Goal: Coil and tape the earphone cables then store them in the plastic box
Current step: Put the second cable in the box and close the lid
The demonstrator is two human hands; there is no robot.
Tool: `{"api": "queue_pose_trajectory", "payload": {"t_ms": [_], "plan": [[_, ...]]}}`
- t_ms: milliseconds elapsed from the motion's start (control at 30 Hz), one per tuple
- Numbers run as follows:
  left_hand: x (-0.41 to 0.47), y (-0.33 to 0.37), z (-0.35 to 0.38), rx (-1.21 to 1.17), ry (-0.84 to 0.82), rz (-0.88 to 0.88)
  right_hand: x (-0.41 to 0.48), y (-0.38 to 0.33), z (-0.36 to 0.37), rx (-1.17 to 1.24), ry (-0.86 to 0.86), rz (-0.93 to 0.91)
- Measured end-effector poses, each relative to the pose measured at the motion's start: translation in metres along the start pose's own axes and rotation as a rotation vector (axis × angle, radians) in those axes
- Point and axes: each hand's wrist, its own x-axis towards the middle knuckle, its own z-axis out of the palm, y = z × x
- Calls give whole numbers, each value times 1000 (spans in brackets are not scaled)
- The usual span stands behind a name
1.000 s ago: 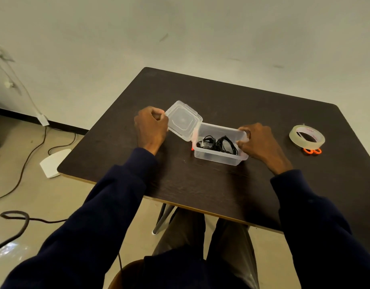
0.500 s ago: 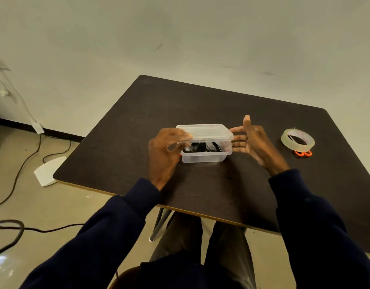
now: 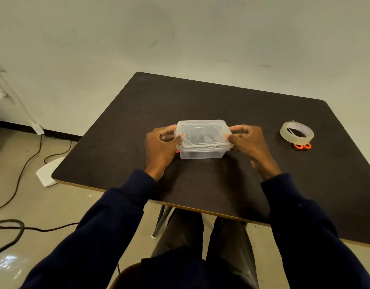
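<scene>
The left hand (image 3: 161,148) and right hand (image 3: 249,142) each pinch one end of the plastic box (image 3: 201,153), likely to snap its lid (image 3: 200,130) shut over the earphone cables (image 3: 205,139).

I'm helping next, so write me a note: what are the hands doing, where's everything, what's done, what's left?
The left hand and right hand each grip one end of the clear plastic box, thumbs on its clear lid.
The box stands on the dark brown table; dark earphone cables show dimly through the lid.
A clear tape roll and orange-handled scissors lie to its right.
Done: cables stored, lid on.
Left: press the lid down; whether it is snapped shut cannot be told.
</scene>
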Motion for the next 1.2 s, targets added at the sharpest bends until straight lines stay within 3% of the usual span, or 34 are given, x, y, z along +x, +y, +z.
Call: {"api": "queue_pose_trajectory", "payload": {"t_ms": [400,533,667,767,867,1033,1200], "plan": [[10,4,12,-183,-28,-264,-5,12,-2,-34,61,38],[10,6,19,-284,-61,-339,-5,18,-9,94,25,83],[31,17,10,-422,-294,-550,-5,18,-12,189,24,134],[45,22,0,-311,-504,-621,-6,23,-16,261,-51,189],[53,25,-5,-162,-590,-618,-5,28,-18,250,-113,226],[66,36,-5,-7,-537,-636,8,16,-23,179,-206,340],[58,39,-1,-23,-390,-619,18,-1,-33,169,-277,488]]}}
